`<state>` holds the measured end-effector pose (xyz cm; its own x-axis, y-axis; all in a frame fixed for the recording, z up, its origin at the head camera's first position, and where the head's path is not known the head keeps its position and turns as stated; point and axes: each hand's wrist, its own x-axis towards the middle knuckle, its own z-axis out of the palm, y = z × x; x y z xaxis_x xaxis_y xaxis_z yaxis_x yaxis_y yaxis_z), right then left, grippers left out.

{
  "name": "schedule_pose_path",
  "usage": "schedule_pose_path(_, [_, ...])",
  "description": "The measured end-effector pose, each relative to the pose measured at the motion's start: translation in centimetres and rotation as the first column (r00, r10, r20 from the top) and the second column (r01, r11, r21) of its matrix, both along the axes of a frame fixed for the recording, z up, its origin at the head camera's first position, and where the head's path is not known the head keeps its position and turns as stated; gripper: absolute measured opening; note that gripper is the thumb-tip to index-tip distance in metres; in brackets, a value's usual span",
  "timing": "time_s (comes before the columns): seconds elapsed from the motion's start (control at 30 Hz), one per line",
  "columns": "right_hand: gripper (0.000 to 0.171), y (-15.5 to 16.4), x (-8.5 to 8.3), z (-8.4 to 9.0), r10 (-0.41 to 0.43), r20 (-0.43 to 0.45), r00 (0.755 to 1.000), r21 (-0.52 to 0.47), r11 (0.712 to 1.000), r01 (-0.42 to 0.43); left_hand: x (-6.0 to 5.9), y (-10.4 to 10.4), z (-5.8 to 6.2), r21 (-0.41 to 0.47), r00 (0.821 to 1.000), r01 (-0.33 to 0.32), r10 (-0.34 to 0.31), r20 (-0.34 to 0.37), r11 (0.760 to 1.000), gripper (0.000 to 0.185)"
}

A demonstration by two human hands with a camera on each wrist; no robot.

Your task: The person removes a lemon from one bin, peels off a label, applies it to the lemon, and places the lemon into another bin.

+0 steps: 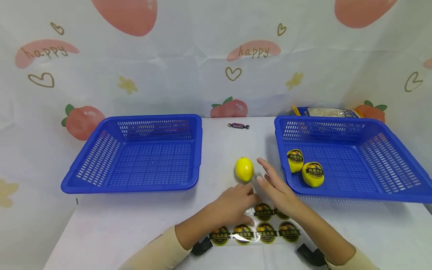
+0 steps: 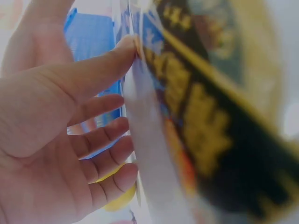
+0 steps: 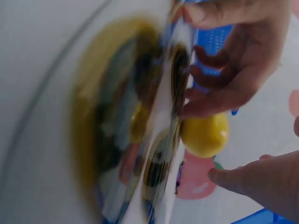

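Note:
A sheet of round black-and-gold fruit stickers [image 1: 266, 232] lies flat before me. My left hand [image 1: 236, 204] rests over it, thumb and bent fingers touching the sheet; in the left wrist view the thumb [image 2: 124, 51] and fingertips meet its surface, apart from each other. Close to its right, my right hand [image 1: 280, 193] hovers beside the sheet with its fingers extended, holding nothing. Just beyond the left hand sits a yellow lemon [image 1: 244, 169], no sticker showing on it. Two lemons bearing stickers [image 1: 313, 174] lie in the right blue basket [image 1: 341, 193], at its near left corner.
Another blue basket [image 1: 131, 186] stands on the left of the white table, with nothing in it. A wrapped candy [image 1: 238, 126] lies at the back between the baskets. A plastic package [image 1: 327, 112] shows behind the right basket, against the printed cloth.

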<state>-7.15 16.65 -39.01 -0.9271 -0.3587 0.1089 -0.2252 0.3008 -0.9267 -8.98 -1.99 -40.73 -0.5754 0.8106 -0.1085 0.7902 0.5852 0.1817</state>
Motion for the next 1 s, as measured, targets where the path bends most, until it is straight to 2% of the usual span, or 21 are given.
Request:
schedule_pose_path(0.3, [0.059,-0.2,-1.0,-0.2,-0.055,0.146,0.988,-0.065,0.996,0.065,0.3,-1.9,1.5,-0.07,0.993,-0.101,0.105,0.058,0.992,0.069])
schedule_pose_path(0.53, [0.063,-0.6,-1.8,-0.8,-0.061,0.182,0.982,-0.121,0.989,0.083,0.7,-1.6,2.3,-0.097,0.982,-0.153,0.162,0.097,0.984,0.064])
schedule_pose_path(0.67, [0.074,-0.6,-2.1,-1.1,-0.065,0.185,0.98,-0.071,0.994,0.079,0.9,-1.3,2.2,-0.075,0.969,-0.208,0.216,0.117,0.975,0.055])
schedule_pose_path(0.8, [0.077,-0.5,-2.2,-1.3,-0.079,0.18,0.98,-0.023,0.996,0.085,1.3,-0.9,1.8,-0.051,0.957,-0.265,0.269,0.107,0.963,0.058])
schedule_pose_path(1.0, [0.073,-0.4,-2.5,-1.6,-0.078,0.195,0.978,-0.033,0.996,0.086,1.4,-0.8,1.2,-0.027,0.957,-0.284,0.285,0.06,0.959,0.053])
